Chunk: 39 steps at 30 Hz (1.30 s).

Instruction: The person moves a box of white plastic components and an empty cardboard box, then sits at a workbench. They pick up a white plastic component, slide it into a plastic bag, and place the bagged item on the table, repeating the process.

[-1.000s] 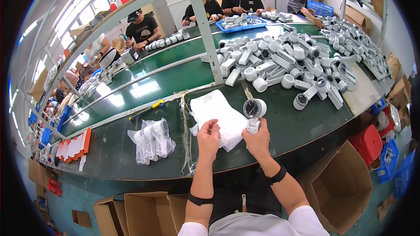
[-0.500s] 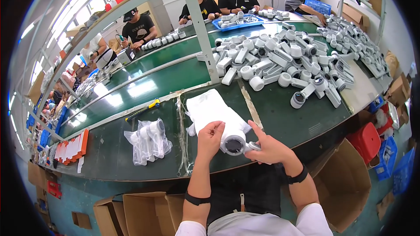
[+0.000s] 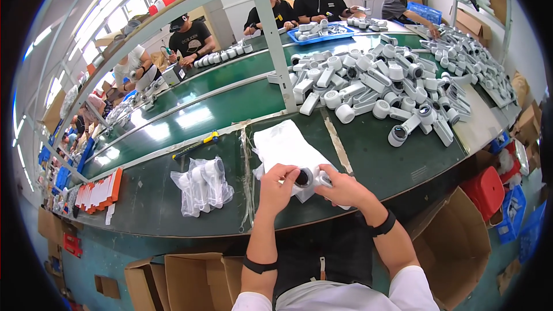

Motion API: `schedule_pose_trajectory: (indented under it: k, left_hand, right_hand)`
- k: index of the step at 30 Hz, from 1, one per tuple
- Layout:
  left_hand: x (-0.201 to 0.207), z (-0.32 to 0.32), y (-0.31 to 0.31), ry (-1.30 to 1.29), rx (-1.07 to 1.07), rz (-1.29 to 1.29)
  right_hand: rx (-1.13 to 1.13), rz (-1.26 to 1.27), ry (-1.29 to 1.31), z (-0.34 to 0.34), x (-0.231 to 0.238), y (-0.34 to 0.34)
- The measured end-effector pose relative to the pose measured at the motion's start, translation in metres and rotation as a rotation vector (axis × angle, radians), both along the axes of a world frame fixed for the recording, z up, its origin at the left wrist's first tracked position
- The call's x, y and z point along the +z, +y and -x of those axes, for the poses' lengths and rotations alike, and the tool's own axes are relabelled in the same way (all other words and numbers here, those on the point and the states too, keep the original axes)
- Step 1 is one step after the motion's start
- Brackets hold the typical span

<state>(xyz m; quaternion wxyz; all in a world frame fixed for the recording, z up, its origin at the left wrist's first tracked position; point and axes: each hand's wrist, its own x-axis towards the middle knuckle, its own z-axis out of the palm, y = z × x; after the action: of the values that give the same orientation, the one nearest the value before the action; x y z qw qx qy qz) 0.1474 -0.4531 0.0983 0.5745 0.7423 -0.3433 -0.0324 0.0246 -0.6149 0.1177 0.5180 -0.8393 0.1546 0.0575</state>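
A light-grey handheld device with a round, dark-faced head (image 3: 303, 178) is between my hands at the near edge of the bench. My left hand (image 3: 276, 189) pinches the left rim of that head with thumb and fingers. My right hand (image 3: 347, 190) is closed around the device's handle side, its fingers partly covering the grey body. Just beyond my hands lies a stack of thin white plastic bags (image 3: 286, 143), its near end hidden by the device and my fingers. To the left, several similar devices sit wrapped in clear plastic (image 3: 201, 187).
A big heap of grey devices (image 3: 368, 83) covers the back right. A yellow-and-black hand tool (image 3: 197, 143) and orange-edged white cards (image 3: 99, 192) lie left. A metal post (image 3: 271, 34) rises beyond the bags. Cardboard boxes (image 3: 199, 276) stand below; co-workers sit across the conveyor (image 3: 230, 92).
My left fingers have come onto the rim of the round head. My right hand, spread before, has closed around the device. The head has turned and moved slightly up and left.
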Motion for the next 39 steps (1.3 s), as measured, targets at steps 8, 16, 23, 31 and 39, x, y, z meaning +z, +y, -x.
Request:
schedule_pose_trajectory:
  k: [8,16,23,31,39]
  left_hand:
    - [-0.004,0.047,-0.012,-0.208,-0.151,0.049]
    - [-0.031,0.059,0.005,0.216,-0.258,0.181]
    - [-0.045,0.063,-0.002,0.823,-0.252,0.374]
    - [-0.026,0.052,0.023,0.900,-0.327,0.303]
    - [-0.032,0.041,0.052,1.018,-0.435,0.643]
  right_hand:
    - [-0.399,-0.500,-0.327,-0.011,-0.030,0.010]
    - [-0.477,-0.570,-0.642,-0.014,-0.040,0.025]
    - [-0.559,-0.253,-0.667,-0.014,-0.025,0.061]
    - [-0.475,0.308,-0.648,-0.015,-0.028,0.049]
    - [-0.423,0.386,-0.721,-0.006,-0.030,0.048]
